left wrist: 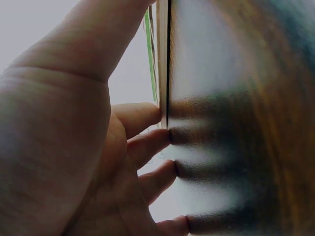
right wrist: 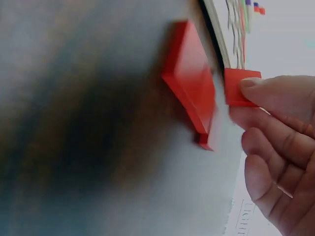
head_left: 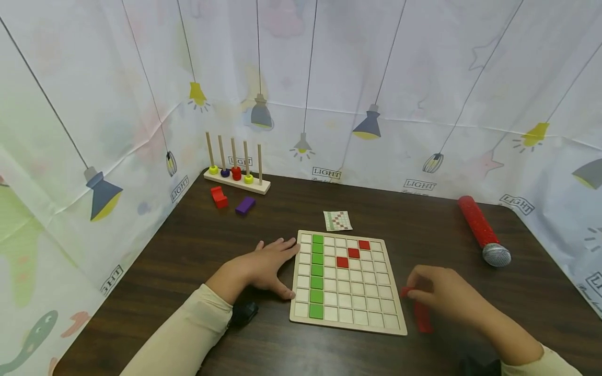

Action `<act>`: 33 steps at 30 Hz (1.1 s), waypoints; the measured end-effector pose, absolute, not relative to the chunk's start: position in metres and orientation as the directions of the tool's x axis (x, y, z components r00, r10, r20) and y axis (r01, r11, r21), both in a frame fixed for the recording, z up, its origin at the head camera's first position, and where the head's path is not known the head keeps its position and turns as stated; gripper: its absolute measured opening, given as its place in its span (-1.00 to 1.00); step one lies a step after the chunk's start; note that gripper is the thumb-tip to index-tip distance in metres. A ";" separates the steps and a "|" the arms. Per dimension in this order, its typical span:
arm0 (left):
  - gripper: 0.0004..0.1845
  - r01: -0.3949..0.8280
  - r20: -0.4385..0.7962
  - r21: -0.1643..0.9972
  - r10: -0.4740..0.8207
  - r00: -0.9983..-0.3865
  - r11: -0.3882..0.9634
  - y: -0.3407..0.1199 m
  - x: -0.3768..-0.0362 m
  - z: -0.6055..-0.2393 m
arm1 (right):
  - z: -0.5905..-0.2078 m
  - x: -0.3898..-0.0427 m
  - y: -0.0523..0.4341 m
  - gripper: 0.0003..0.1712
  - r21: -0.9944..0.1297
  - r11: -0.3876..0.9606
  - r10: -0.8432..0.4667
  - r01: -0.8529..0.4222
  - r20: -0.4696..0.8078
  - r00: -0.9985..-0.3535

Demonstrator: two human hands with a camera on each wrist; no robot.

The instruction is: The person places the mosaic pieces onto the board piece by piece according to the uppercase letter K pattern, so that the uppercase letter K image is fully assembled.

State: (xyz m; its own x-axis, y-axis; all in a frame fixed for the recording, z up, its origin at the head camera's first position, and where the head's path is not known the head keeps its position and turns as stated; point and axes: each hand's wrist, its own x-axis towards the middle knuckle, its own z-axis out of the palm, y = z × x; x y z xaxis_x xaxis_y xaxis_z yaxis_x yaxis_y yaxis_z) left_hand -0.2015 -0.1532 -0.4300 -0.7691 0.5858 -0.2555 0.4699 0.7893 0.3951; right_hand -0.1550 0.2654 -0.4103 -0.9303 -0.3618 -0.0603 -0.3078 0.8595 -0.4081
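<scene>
Right of the grid board [head_left: 349, 325], your right hand [head_left: 444, 293] pinches a red tile [right wrist: 240, 86]; your left hand [head_left: 263, 265] rests flat, fingers relaxed, against the board's left edge.

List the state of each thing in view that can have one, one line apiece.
Board: flat on the table, partly filled, one green column and three red tiles in a diagonal.
Left hand: open, fingers resting against the board's left edge.
Right hand: pinching a red tile.
Red stack: lying on the table by the right hand.
Peg rack: upright, four pegs with one ring each, one bare.
Microphone: lying flat.
</scene>
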 end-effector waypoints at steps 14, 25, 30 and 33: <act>0.23 0.460 -0.266 0.399 0.580 -0.770 0.793 -0.156 -0.200 -0.429 | -0.410 -0.193 0.215 -0.88 -0.646 0.724 -0.327 -0.242 -0.012 -0.945; 0.23 0.461 -0.266 0.393 0.578 -0.772 0.796 -0.155 -0.201 -0.428 | -0.417 -0.205 0.158 -0.92 -0.712 0.628 -0.452 -0.313 -0.007 -0.892; 0.23 0.453 -0.274 0.389 0.570 -0.775 0.802 -0.153 -0.202 -0.427 | -0.422 -0.206 0.140 -0.92 -0.712 0.618 -0.480 -0.334 -0.006 -0.877; 0.23 0.453 -0.275 0.383 0.567 -0.776 0.805 -0.153 -0.202 -0.428 | -0.422 -0.206 0.133 -0.91 -0.693 0.632 -0.483 -0.346 -0.003 -0.875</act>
State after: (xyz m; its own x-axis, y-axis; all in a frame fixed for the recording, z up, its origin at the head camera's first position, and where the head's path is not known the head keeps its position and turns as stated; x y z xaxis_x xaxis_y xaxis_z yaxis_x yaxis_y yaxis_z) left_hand -0.2022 -0.1528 -0.4277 -0.7765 0.5669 -0.2751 0.4526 0.8055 0.3826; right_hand -0.2063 0.1331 -0.4222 -0.8755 -0.4832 -0.0035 -0.3463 0.6324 -0.6929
